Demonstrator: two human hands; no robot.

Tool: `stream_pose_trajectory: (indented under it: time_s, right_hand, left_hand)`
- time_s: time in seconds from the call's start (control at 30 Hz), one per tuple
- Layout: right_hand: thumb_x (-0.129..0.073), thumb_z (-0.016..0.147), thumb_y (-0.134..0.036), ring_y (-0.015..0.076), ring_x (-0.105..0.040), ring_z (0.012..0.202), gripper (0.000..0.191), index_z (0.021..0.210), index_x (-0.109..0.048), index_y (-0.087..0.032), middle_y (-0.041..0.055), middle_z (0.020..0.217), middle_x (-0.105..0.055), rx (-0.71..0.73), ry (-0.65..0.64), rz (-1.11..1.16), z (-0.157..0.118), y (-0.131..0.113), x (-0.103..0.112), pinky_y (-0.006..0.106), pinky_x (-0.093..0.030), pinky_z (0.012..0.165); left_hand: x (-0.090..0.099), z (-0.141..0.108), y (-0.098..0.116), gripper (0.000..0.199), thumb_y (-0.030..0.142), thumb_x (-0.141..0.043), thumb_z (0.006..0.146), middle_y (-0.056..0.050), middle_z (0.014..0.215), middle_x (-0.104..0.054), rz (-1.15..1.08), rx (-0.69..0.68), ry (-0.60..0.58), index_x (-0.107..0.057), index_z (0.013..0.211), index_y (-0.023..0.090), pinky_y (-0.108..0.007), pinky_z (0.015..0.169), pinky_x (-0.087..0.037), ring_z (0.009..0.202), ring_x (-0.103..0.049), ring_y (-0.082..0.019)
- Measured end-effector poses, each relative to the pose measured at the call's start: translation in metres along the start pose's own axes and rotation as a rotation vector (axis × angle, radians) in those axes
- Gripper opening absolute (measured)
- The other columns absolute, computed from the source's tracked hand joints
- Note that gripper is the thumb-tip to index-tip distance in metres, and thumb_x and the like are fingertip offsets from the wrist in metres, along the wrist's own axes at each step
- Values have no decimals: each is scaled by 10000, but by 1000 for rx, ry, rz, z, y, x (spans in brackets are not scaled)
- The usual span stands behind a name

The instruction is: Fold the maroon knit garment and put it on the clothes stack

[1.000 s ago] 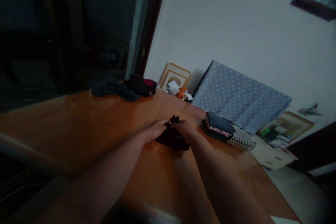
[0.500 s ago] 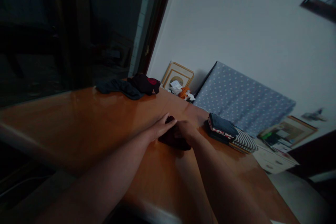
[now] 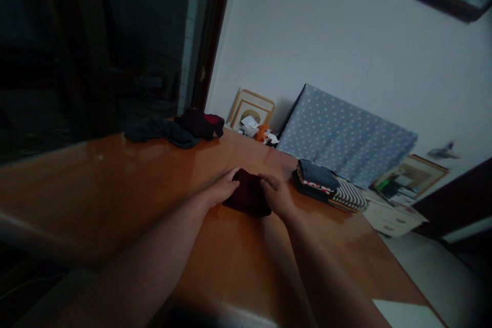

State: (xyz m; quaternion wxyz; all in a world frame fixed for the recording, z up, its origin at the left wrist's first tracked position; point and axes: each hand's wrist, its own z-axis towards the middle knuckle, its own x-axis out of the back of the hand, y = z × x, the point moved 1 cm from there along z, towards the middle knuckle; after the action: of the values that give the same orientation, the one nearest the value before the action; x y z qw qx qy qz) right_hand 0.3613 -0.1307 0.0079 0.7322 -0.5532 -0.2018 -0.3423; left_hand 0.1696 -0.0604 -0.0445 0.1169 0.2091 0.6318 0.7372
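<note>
Dark glass [image 3: 96, 46] fills the left of the view, too dim to see through, and the orange wooden desk [image 3: 115, 179] runs out beneath it. At the far edge of the desk lie a crumpled navy cloth [image 3: 157, 130] and, touching it, a bunched black garment [image 3: 199, 124] with a red mark, neither of them folded. Nearer, the left hand [image 3: 223, 188] rests with its fingertips against the side of a maroon cloth [image 3: 248, 195], which lies in a flat, squarish fold on the desk between the hands. The right hand [image 3: 274, 196] sits against the other side, its fingers laid at the edge. The hands are apart, with the cloth between them, and neither looks clamped on it. Just to their right, a folded dark stack [image 3: 313, 179] sits against a striped pile [image 3: 349, 197]. So the pieces on this side lie folded, while the two by the glass remain loose. Beyond, a dotted blue mattress [image 3: 346, 130] leans against the wall. The dim light hides any creases or layers in the maroon cloth, and the bottom of the view cuts off the forearms
</note>
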Motion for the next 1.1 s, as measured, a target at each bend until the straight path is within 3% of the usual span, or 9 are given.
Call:
stream_pose_trajectory:
  time_s: [0.13,0.23,0.4,0.5,0.63,0.77,0.9,1.0,1.1]
  right_hand:
    - [-396,1002,-440,287,-200,1527,530,1499,-461,-267,75,1614,-343,125,-313,-372,-2,-24,-18,544,-189,1211]
    - [-314,1029,-479,312,-126,1540,556,1560,-332,-317,57,1654,-241,118,-440,-533,-6,-38,-29,629,-126,1190]
    - [-264,1034,-483,317,-170,1530,563,1569,-304,-311,46,1653,-249,119,-427,-599,-10,-40,-37,640,-121,1188]
    - [-308,1021,-435,330,-169,1528,585,1586,-259,-289,53,1661,-223,139,-433,-608,-11,-39,-37,663,-121,1183]
    - [-415,976,-381,366,-137,1528,693,1609,-153,-278,58,1681,-117,176,-452,-572,-11,-40,-33,699,-125,1167]
    - [-412,970,-293,280,-312,1486,590,1555,-340,-292,33,1596,-383,188,-331,-281,-6,-27,-21,583,-209,1204]
    - [-444,897,-221,185,-570,1281,444,1289,-651,-204,58,1343,-656,66,27,143,-11,5,-2,370,-383,1147]
    - [-489,856,-281,226,-641,1162,392,1157,-705,-155,98,1203,-716,-170,201,325,-25,34,12,401,-454,1075]
    - [-528,837,-338,250,-634,1169,461,1245,-656,-163,110,1241,-693,-328,187,403,-43,52,20,434,-468,1046]
  left_hand:
    - [-1,5,-9,676,170,-493,836,-95,1528,-483,-22,-61,27,-387,1502,207,-371,1127,-389,1367,-479,-235]
    - [0,10,-10,629,174,-468,863,-110,1525,-486,-4,-73,77,-406,1489,188,-388,1154,-363,1382,-472,-229]
    - [0,2,16,516,283,-394,969,-120,1517,-495,234,-233,252,-460,1466,162,-382,1179,-333,1402,-454,-228]
    - [-13,-11,33,563,448,-322,1020,-107,1515,-501,406,-333,137,-426,1501,175,-366,1183,-322,1403,-454,-222]
    - [-26,-20,36,706,566,-255,1009,-131,1598,-371,647,-281,24,-315,1563,132,-404,1223,-225,1485,-322,-251]
    - [-24,-13,25,737,602,-152,1003,-99,1632,-301,804,-178,9,-234,1597,175,-482,1226,-163,1525,-219,-261]
    - [-19,-8,18,739,627,-110,995,-60,1651,-243,859,-123,-38,-265,1590,217,-544,1218,-124,1542,-155,-259]
    - [-18,-8,18,739,631,-87,993,-39,1664,-193,859,-98,-57,-306,1576,234,-549,1216,-129,1548,-120,-251]
    - [-17,-9,19,741,625,-81,995,-40,1664,-191,861,-75,-64,-322,1571,225,-526,1221,-129,1549,-113,-240]
